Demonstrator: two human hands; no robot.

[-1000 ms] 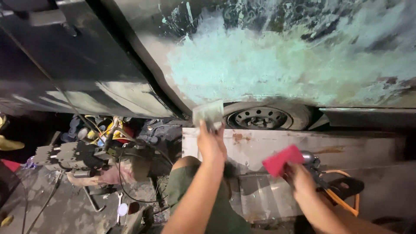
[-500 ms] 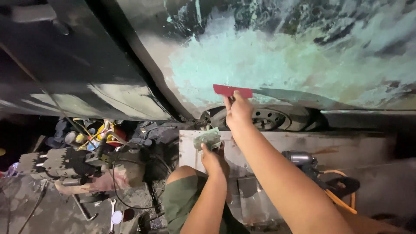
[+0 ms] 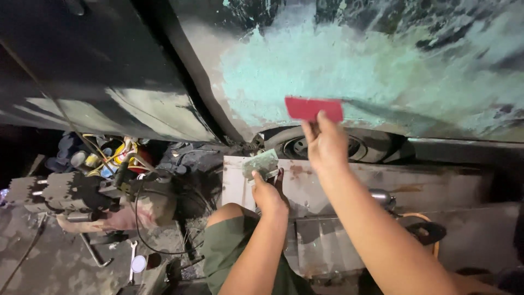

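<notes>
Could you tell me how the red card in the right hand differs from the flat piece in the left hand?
The red spreader is clean, bright red and raised against the car panel; the filler board is grey, smeared pale green and held low near the knee. The right hand pinches the spreader from below; the left hand grips the board's lower edge. Both are thin, flat and roughly rectangular.

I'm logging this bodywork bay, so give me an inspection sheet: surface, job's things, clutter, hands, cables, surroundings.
Surface: dark car body panel smeared with a pale green filler patch.
Job's things: red flat rectangular spreader against the panel; small grey-green smeared board.
Clutter: silver wrench, cans and bottles, grey blocky machine on the floor.
Hands: right hand pinches the spreader; left hand holds the board.
Cables: black cable looping over the floor; orange hose.
Surroundings: car wheel, rusty metal sheet, dirty concrete floor.
</notes>
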